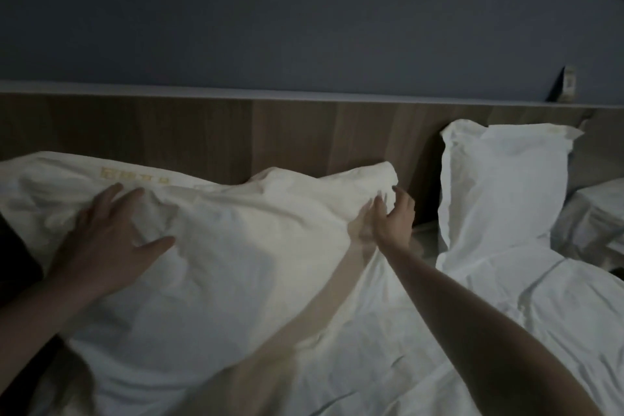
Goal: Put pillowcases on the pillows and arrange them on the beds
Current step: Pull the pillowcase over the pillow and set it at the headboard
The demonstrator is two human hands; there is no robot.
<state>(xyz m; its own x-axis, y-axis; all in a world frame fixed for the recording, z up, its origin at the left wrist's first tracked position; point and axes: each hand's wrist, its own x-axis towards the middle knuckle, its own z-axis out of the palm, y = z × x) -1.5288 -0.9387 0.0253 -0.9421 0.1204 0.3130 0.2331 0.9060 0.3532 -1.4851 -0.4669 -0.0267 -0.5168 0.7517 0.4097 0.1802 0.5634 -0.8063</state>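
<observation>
The white bed sheet [388, 365] fills the near part of the view, wrinkled and bare in front of the big pillow [209, 263], with open sheet running right of it toward the second pillow. The big pillow, in a white pillowcase, lies flat across the bed, its far long edge close along the wooden headboard [304, 135] and its left end running out of view.

The left hand [101, 240] lies palm down on the left part of that pillow, fingers spread and flat on the cloth, thumb pointing right; its forearm comes in from the lower left. The right hand [393, 216] reaches from the lower right on a straight arm to the pillow's far right corner, fingers curled loosely at the corner's edge; whether they pinch the cloth cannot be told.

Gold lettering [135, 176] runs along the pillow's far edge, above the left hand, too blurred to read.

Right of the big pillow, well apart, the second pillow [499, 186] stands leaning upright against the headboard. Beyond the headboard's pale top ledge rises a grey-blue wall [304, 17].
</observation>
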